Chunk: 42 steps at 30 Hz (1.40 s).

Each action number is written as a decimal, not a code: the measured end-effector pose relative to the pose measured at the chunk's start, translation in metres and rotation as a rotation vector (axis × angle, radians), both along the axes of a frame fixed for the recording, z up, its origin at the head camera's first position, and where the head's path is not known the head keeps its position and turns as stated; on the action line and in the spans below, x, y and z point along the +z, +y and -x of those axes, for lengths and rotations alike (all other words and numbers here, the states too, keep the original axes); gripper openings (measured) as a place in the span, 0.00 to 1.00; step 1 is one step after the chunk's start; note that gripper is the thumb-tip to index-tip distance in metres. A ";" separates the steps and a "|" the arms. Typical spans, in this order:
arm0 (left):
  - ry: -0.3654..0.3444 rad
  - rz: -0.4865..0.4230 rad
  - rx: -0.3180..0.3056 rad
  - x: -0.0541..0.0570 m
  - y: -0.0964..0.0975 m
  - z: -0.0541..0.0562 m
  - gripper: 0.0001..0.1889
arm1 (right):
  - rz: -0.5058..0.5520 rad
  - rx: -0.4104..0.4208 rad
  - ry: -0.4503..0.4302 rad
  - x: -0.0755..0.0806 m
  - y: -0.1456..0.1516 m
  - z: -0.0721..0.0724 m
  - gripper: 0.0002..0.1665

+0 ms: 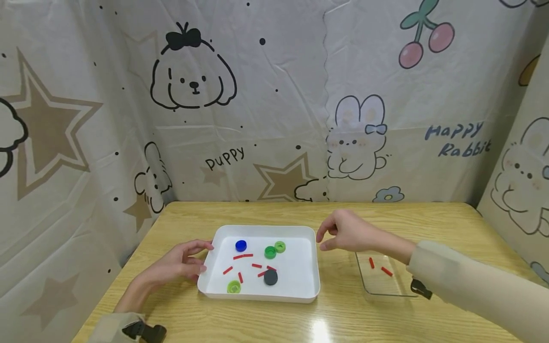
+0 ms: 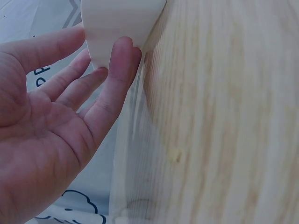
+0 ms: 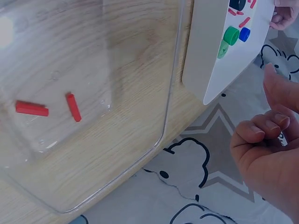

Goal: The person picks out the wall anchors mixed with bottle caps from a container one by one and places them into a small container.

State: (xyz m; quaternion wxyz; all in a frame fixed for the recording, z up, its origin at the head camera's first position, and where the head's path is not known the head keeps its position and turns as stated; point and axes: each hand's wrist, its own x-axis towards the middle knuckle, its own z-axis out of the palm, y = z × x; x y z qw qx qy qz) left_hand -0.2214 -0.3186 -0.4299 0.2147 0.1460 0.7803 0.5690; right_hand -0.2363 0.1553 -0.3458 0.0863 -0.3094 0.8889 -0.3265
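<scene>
A white tray (image 1: 296,267) sits on the table, holding several short red sticks (image 1: 256,266), a blue bottle cap (image 1: 241,246), a green cap (image 1: 270,252), two light-green caps (image 1: 233,287) and a dark grey round cap (image 1: 270,277). At the tray's left end, my left hand (image 1: 177,262) rests its fingertips on the outer wall; in the left wrist view its fingers (image 2: 105,100) are extended against the white wall. My right hand (image 1: 349,231) hovers by the tray's right rim, thumb and index apart, the other fingers loosely curled, holding nothing.
To the right of the tray stands a clear box (image 1: 388,294) with two red sticks (image 3: 73,107) inside, partly under my right forearm. A printed curtain (image 1: 274,119) hangs behind the wooden table (image 1: 240,324).
</scene>
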 end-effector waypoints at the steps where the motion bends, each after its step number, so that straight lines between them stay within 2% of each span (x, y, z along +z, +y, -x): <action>1: 0.001 -0.003 -0.003 0.000 0.000 0.000 0.32 | -0.001 0.003 0.004 0.000 -0.002 0.001 0.06; 10: 0.000 0.000 0.001 0.000 0.000 -0.001 0.32 | -0.016 0.038 0.032 -0.006 -0.018 0.007 0.07; 23: 0.009 0.005 -0.004 0.001 0.001 -0.001 0.32 | 0.022 0.113 -0.064 -0.013 -0.037 0.013 0.08; 34: 0.010 0.000 -0.009 0.002 0.001 -0.001 0.31 | 0.003 0.193 -0.069 -0.026 -0.064 0.019 0.10; 42: 0.011 -0.002 -0.014 0.003 0.001 -0.002 0.31 | -0.009 0.194 -0.126 -0.031 -0.081 0.022 0.12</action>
